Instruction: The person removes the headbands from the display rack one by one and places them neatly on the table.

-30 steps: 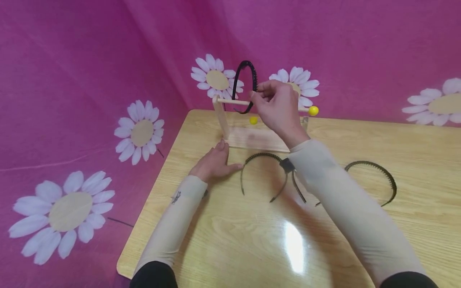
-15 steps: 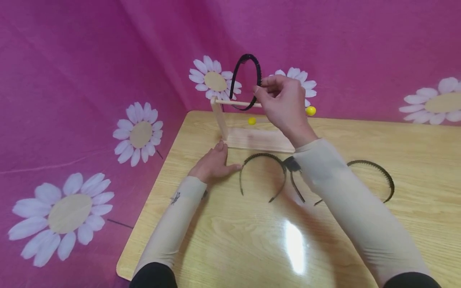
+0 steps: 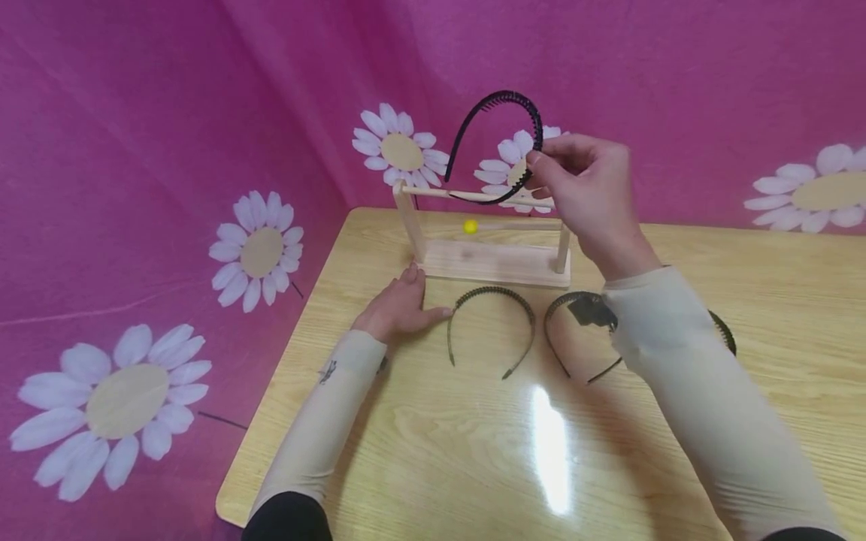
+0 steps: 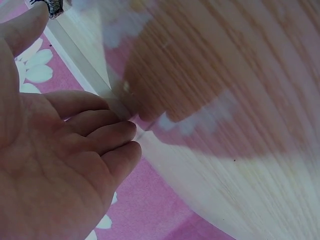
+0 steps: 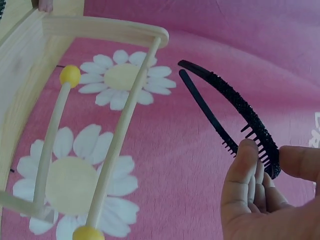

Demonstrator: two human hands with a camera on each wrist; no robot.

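My right hand (image 3: pixel 595 195) pinches a black, toothed headband (image 3: pixel 504 95) between thumb and fingers. The band stands upright with its ends pointing left. In the right wrist view the headband (image 5: pixel 240 107) has a glittery outer side and hangs apart from the upper rod (image 5: pixel 122 130) of a wooden stand. My left hand (image 3: pixel 395 306) rests on the table with its fingertips at the left end of the stand's base (image 3: pixel 494 263). Its thumb tip is at the left side of a dark headband (image 3: pixel 492 289) lying on the table. Whether they touch, I cannot tell.
A headband with a dark bow (image 3: pixel 588 309) lies right of centre, partly under the right sleeve. Another headband (image 3: pixel 727 334) is mostly hidden by that arm. The stand's lower rod ends in a yellow ball (image 3: pixel 470 226). A pink flowered cloth (image 3: pixel 284 90) hangs behind the table.
My right hand has moved to the right and slightly up with the headband, which now shows wider. It has moved rightward along the upper rod. My left hand has stayed in place.
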